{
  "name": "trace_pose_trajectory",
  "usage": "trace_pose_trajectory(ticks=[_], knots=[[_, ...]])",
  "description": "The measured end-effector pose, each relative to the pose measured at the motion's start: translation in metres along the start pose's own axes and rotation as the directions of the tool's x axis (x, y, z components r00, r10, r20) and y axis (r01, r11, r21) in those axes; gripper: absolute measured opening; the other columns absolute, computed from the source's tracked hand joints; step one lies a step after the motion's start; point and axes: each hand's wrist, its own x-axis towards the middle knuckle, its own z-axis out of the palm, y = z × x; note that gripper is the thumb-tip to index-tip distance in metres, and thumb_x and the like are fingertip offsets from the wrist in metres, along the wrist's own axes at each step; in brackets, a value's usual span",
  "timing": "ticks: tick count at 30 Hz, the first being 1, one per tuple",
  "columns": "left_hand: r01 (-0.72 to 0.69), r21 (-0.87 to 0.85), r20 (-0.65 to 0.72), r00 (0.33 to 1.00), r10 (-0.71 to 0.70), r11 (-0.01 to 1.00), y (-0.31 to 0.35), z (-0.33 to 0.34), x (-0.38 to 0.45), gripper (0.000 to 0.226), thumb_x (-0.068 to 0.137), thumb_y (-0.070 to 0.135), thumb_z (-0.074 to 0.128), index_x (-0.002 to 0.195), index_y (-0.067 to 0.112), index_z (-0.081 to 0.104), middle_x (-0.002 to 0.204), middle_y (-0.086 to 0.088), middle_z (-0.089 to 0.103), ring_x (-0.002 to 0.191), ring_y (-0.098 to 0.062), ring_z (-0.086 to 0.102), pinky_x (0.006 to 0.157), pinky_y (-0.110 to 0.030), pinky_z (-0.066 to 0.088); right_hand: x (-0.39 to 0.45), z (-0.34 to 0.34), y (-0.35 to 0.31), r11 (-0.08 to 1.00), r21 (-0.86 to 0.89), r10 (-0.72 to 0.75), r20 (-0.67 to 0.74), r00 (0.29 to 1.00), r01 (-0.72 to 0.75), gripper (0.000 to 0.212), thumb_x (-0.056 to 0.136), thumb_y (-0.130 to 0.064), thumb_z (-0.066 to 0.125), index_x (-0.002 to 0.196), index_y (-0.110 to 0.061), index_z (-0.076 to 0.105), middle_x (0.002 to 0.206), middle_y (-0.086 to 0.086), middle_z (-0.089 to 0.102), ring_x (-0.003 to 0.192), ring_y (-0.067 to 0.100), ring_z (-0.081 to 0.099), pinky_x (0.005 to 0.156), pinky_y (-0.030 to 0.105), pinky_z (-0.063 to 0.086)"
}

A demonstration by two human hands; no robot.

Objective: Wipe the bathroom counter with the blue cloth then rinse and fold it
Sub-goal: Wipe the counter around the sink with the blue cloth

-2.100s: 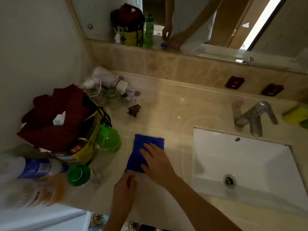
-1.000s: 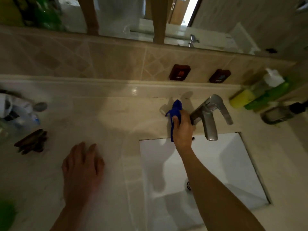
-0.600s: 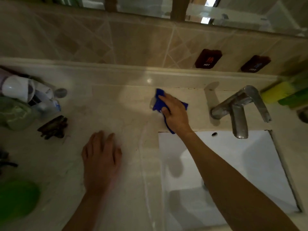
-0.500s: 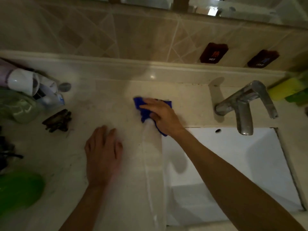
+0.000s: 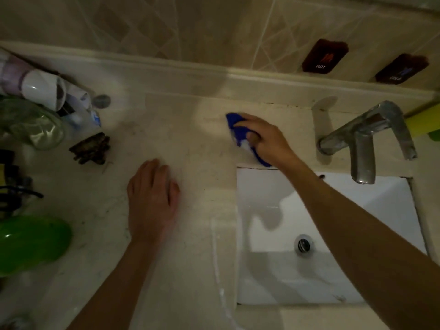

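Note:
The blue cloth (image 5: pixel 234 128) is bunched up on the beige counter (image 5: pixel 190 148), just behind the sink's back left corner. My right hand (image 5: pixel 264 141) grips it with curled fingers and presses it onto the counter; most of the cloth is hidden under the hand. My left hand (image 5: pixel 152 198) lies flat, palm down, on the counter to the left of the sink and holds nothing. The white sink basin (image 5: pixel 273 277) lies under my right forearm.
A chrome tap (image 5: pixel 364 144) stands behind the sink, to the right of the cloth. Along the left edge are a hair dryer (image 5: pixel 40 88), a clear green cup (image 5: pixel 35 125), a dark hair clip (image 5: pixel 91 148) and a green lid (image 5: pixel 28 244). A yellow bottle (image 5: pixel 423 121) lies far right.
My right hand swept the cloth left from beside the tap, then back to the right and toward the wall. My left hand stayed flat on the counter.

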Motion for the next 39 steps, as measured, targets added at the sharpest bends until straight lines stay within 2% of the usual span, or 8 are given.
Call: trace_pose_trajectory(ticks=[4,10,17,21,27,34,37,39], knots=[[0.017,-0.028,-0.040,0.999,-0.018,0.999,-0.001,0.000,0.002,0.036,0.096,0.023,0.040,0.123,0.006,0.056,0.140,-0.015,0.050,0.132,-0.033,0.043,0.110,-0.046,0.031,-0.029,0.057,-0.047,0.934,-0.021,-0.350,0.131,0.927,0.356,0.036,0.087,-0.006,0.069,0.123,-0.011,0.069,0.142,0.012,0.057,0.134,0.035,0.049,0.114,0.047,0.038],[0.038,-0.136,-0.071,0.996,-0.048,0.990,0.001,-0.004,-0.001,0.035,0.101,0.019,0.038,0.125,0.002,0.057,0.140,-0.016,0.052,0.133,-0.031,0.044,0.114,-0.046,0.029,-0.128,0.042,-0.062,0.763,0.220,-0.602,0.585,0.544,0.608,0.044,0.078,0.009,0.071,0.115,-0.014,0.073,0.137,0.001,0.063,0.135,0.025,0.049,0.101,0.040,0.049],[0.029,-0.112,-0.075,0.996,-0.038,0.993,0.000,-0.002,0.000,0.035,0.100,0.019,0.041,0.126,0.002,0.057,0.140,-0.016,0.052,0.133,-0.033,0.043,0.114,-0.048,0.030,-0.028,0.009,-0.015,0.938,-0.078,-0.334,0.060,0.940,0.338,0.029,0.090,-0.006,0.057,0.115,0.000,0.071,0.128,0.028,0.062,0.125,0.048,0.053,0.109,0.054,0.040],[0.040,-0.185,-0.096,0.994,-0.058,0.982,-0.002,0.000,0.002,0.037,0.101,0.021,0.036,0.122,0.003,0.060,0.138,-0.015,0.055,0.131,-0.032,0.046,0.113,-0.048,0.031,-0.070,0.068,-0.070,0.836,0.072,-0.549,0.147,0.823,0.544,0.019,0.089,-0.004,0.065,0.105,0.001,0.075,0.124,0.024,0.067,0.118,0.037,0.062,0.105,0.044,0.046],[0.081,-0.308,-0.097,0.988,-0.116,0.948,-0.004,0.000,-0.002,0.039,0.100,0.024,0.035,0.121,0.005,0.062,0.138,-0.013,0.056,0.131,-0.030,0.047,0.116,-0.039,0.028,-0.174,0.048,-0.057,0.794,0.364,-0.582,0.688,0.433,0.487,0.031,0.085,0.007,0.061,0.104,-0.011,0.077,0.123,0.006,0.071,0.115,0.026,0.065,0.101,0.043,0.049],[0.060,-0.320,-0.096,0.991,-0.095,0.945,-0.001,-0.003,0.000,0.042,0.097,0.022,0.038,0.128,0.003,0.059,0.135,-0.015,0.058,0.128,-0.028,0.050,0.114,-0.042,0.033,-0.062,0.007,-0.047,0.945,-0.065,-0.305,0.183,0.935,0.321,0.030,0.091,0.002,0.060,0.119,-0.002,0.069,0.135,0.020,0.060,0.122,0.029,0.057,0.108,0.025,0.039],[0.059,-0.437,-0.066,0.993,-0.097,0.898,-0.009,-0.002,-0.004,0.039,0.100,0.023,0.038,0.128,0.006,0.058,0.133,-0.012,0.058,0.126,-0.024,0.052,0.112,-0.041,0.037,-0.084,0.070,-0.081,0.909,0.011,-0.412,0.159,0.897,0.416,0.019,0.092,0.001,0.058,0.104,0.007,0.071,0.126,0.035,0.060,0.107,0.042,0.064,0.100,0.023,0.042],[0.089,-0.531,-0.008,0.994,-0.110,0.843,-0.020,-0.006,-0.006,0.036,0.100,0.026,0.040,0.127,0.010,0.059,0.130,-0.009,0.058,0.121,-0.020,0.053,0.108,-0.037,0.040,-0.134,0.091,-0.103,0.788,0.170,-0.615,0.264,0.743,0.592,0.025,0.099,-0.005,0.052,0.100,0.008,0.073,0.121,0.033,0.064,0.113,0.046,0.062,0.107,0.034,0.037]])
